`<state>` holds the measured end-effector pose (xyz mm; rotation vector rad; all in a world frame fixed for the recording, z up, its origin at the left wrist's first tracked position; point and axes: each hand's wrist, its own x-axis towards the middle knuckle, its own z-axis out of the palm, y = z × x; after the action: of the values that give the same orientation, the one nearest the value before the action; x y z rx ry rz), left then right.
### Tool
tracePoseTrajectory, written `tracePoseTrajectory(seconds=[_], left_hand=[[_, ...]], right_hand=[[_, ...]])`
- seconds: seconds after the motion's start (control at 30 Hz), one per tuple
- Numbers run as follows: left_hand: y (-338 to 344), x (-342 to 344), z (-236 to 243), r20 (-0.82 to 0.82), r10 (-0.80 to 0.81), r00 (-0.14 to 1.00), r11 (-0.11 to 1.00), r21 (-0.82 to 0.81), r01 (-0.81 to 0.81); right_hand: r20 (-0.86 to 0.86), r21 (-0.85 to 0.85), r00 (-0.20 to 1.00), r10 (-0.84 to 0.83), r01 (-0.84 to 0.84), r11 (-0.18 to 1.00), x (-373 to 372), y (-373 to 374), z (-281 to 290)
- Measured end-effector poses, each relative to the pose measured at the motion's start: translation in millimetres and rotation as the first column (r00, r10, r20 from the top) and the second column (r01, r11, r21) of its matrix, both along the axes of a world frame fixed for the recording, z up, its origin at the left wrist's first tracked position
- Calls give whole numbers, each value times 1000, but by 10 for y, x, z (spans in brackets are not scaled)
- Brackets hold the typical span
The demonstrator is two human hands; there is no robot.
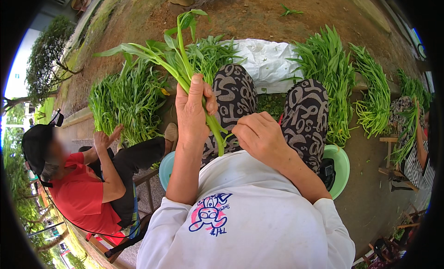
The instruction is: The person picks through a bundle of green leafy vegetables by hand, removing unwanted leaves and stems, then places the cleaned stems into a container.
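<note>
Stems (pixel 216 132) gripped by left fingers (pixel 197 85), partly hidden there, right fingers (pixel 246 132) curled, their hold unclear

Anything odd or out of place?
A small green sprig lies alone on the bare dirt, away from the heaped greens. A yellow-orange patch, perhaps a wilted leaf, stands out in the left heap.

Sheet (pixel 268 61) beyond the knees (pixel 233 84), leafy heap (pixel 134 95) leftward, second heap (pixel 330 79) rightward — basin (pixel 342 167) beside right thigh (pixel 303 125)
</note>
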<state>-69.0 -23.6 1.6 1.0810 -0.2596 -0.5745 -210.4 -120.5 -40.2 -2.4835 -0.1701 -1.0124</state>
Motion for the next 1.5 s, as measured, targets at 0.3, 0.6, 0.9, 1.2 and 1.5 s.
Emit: tracePoseTrajectory(seconds=[0.3, 0.6, 0.9, 1.2, 1.5], left_hand=[[2, 9, -27, 0, -3, 1000, 1000, 4, 3], [-18, -50, -25, -4, -17, 1000, 1000, 10, 17], [-46, -61, 10, -54, -28, 998, 997, -71, 24], [-17, -60, 11, -47, -17, 999, 997, -74, 13], [-34, -53, -11, -30, -3, 1000, 998, -61, 1]], right_hand=[[-2, -13, 1000, 18, -18, 1000, 10, 22, 29], [-62, 174, 996, 67, -56, 983, -14, 37, 25], [-43, 907, 905, 424, -143, 397, -41, 22, -76], [-208, 878, 946, 248, 69, 474, -105, -154, -70], [-98, 227, 964, -247, 263, 938, -73, -252, -44]])
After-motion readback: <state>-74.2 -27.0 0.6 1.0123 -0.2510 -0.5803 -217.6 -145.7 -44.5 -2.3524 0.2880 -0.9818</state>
